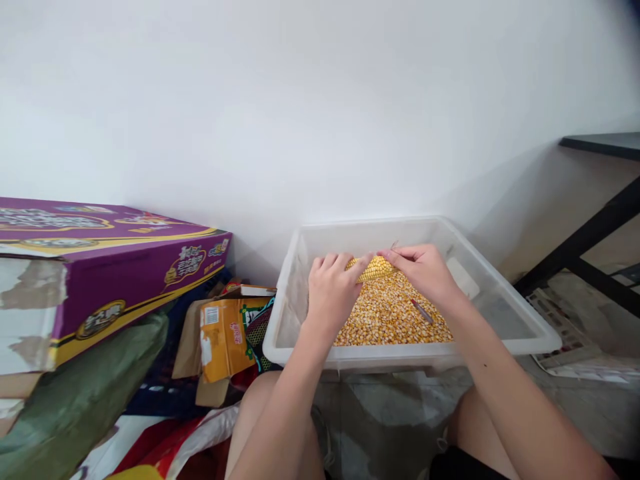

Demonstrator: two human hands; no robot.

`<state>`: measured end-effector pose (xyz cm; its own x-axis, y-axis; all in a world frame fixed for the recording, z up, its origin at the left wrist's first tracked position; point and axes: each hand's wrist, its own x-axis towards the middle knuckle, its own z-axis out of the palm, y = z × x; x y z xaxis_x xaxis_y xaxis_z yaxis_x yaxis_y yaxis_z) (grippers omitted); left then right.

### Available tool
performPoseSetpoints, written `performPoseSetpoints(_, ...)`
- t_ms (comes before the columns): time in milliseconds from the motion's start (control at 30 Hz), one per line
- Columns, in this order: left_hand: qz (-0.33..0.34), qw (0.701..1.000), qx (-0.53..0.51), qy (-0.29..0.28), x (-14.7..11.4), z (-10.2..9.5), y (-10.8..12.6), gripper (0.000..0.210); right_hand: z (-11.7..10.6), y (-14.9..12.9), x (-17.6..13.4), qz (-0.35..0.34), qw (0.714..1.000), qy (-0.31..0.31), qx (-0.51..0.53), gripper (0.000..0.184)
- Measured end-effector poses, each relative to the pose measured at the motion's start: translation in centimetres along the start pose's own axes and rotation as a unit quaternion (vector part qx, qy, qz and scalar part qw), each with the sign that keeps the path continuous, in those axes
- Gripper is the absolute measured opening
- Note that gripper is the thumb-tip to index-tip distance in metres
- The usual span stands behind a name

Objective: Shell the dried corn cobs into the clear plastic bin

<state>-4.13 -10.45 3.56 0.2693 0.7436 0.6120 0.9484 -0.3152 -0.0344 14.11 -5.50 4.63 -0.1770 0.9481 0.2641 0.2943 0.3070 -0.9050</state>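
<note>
Above a translucent plastic tub [390,355], my two hands hold a yellow corn cob [376,269] lying crosswise between them. My left hand [333,287] wraps round the cob's left part, its thumb along the near side. At the other end, my right hand [423,270] grips the tip with thumb and fingers. Rows of kernels show in the gap between the hands. Loose corn kernels [385,313] cover the tub's bottom. On them, right of the middle, lies a slim grey tool with a red end [423,311], its kind unclear.
A large purple carton [145,280] stands on the left, above a green bag [95,393]. Next to the tub lies an orange flattened box [227,340]. A black metal frame [595,267] rises at the right, by newspapers [570,340]. The white wall [320,113] is close behind.
</note>
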Motion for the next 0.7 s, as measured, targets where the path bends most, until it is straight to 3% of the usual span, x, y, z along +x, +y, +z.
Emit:
performPoseSetpoints(100, 0.008, 1.0, -0.012, -0.004, -0.2, -0.1, 0.2, 0.06, -0.1, 0.3, 0.1, -0.015, 0.998, 0.04, -0.042, 0.028)
performPoseSetpoints(233, -0.011, 0.999, -0.052, -0.01, -0.3, -0.3, 0.3, 0.058, -0.8, 1.6, 0.7, -0.003, 0.997, 0.074, -0.016, 0.026)
performPoseSetpoints(333, -0.08, 0.989, -0.119, 0.017, -0.1, -1.0, -0.8, 0.052, -1.8, 1.8, 0.9, 0.021, 0.993, 0.099, 0.057, 0.029)
performPoseSetpoints(433, -0.182, 0.957, -0.207, 0.089, -0.1, -3.2, -3.0, 0.048, -2.2, -0.2, -0.1, 0.022, 0.992, 0.079, 0.093, 0.032)
performPoseSetpoints(500, -0.245, 0.923, -0.267, 0.13, -0.6, -5.6, -4.7, 0.048, -1.1, -2.7, -1.7, 0.003, 0.997, 0.0, 0.074, 0.036)
performPoseSetpoints(567, -0.294, 0.889, -0.323, 0.139, -1.7, -8.3, -6.2, 0.046, 1.7, -5.1, -4.0, -0.031, 0.988, -0.147, 0.029, 0.041)
performPoseSetpoints(633, -0.333, 0.854, -0.377, 0.13, -3.3, -10.8, -7.4, 0.042, 6.2, -6.8, -6.7, -0.078, 0.951, -0.299, -0.011, 0.041)
performPoseSetpoints(700, -0.367, 0.818, -0.426, 0.12, -5.2, -12.7, -8.4, 0.038, 12.0, -7.5, -9.5, -0.138, 0.905, -0.399, -0.049, 0.038)
